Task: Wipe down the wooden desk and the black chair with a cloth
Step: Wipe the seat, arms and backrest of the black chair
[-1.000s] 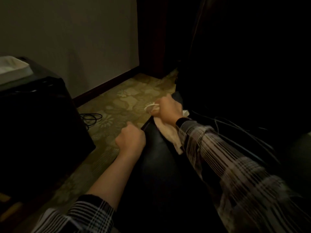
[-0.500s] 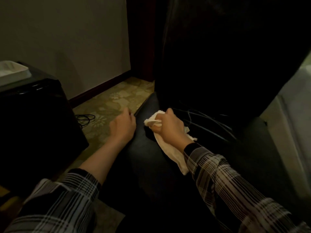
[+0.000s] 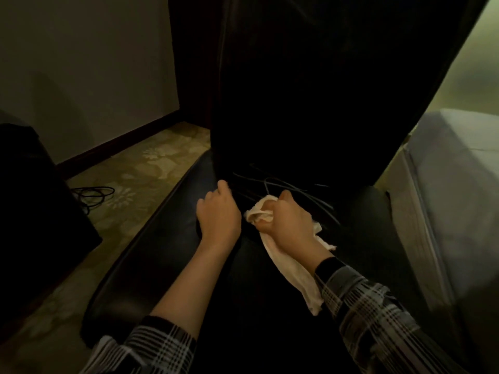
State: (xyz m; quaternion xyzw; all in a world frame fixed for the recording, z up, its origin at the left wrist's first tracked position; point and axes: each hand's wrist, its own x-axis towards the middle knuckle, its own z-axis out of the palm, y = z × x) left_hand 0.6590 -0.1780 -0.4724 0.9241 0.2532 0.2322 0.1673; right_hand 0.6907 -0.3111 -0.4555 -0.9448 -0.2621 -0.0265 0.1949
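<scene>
**Both hands on the chair seat, cloth in the right**

Starting at nine o'clock, I see a dark box-shaped cabinet (image 3: pixel 40 211) standing on the patterned carpet (image 3: pixel 151 168), with a loop of black cable (image 3: pixel 94 193) lying on the floor just beside its near corner. Behind them, toward eleven o'clock, a plain wall (image 3: pixel 81 63) meets a dark skirting board.

At the centre is the black chair (image 3: pixel 167 238): its glossy seat fills the lower middle and its tall backrest rises to twelve o'clock. Thin dark cords (image 3: pixel 283 184) lie at the back of the seat where it meets the backrest.

My left hand (image 3: pixel 218 217) rests on the seat a little left of centre, fingers curled under; whether they hold anything I cannot tell. Just beside it, toward three o'clock, my right hand (image 3: pixel 291 222) is clenched around the pale cloth (image 3: pixel 294 273), a bunched fold poking out at the thumb side and a long tail trailing back over the seat toward five o'clock, beside the plaid sleeve. The two hands are near each other but not touching.

At three o'clock, a pale upholstered piece (image 3: pixel 453 198) stands close to the chair.
</scene>
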